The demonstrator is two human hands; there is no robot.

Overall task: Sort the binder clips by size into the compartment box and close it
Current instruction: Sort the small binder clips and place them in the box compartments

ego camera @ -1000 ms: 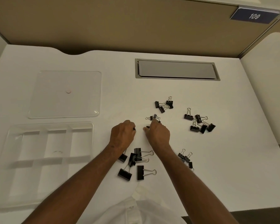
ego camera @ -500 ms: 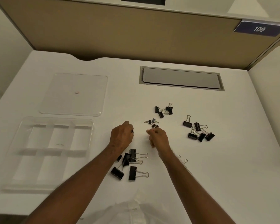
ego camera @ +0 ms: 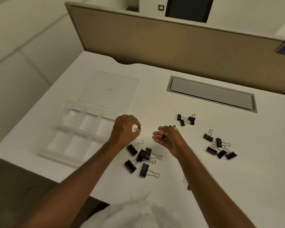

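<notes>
Small binder clip (ego camera: 137,128) pinched in the left hand (ego camera: 124,131), lifted at frame centre, just right of the compartment box (ego camera: 72,129). Another small clip (ego camera: 163,139) clamped in the grip of the right hand (ego camera: 169,140), fingers curled round it. Box at mid-left, open, seemingly holding no clips; clear lid (ego camera: 109,91) lying flat just above it. Still early in the sorting, by the look of it. Next: carry both small clips left, drop into one compartment. Large clips (ego camera: 142,159) heaped below the hands, medium clips (ego camera: 218,146) at right, more small ones (ego camera: 187,120) above them, all loose on the white surface (ego camera: 253,178).
</notes>
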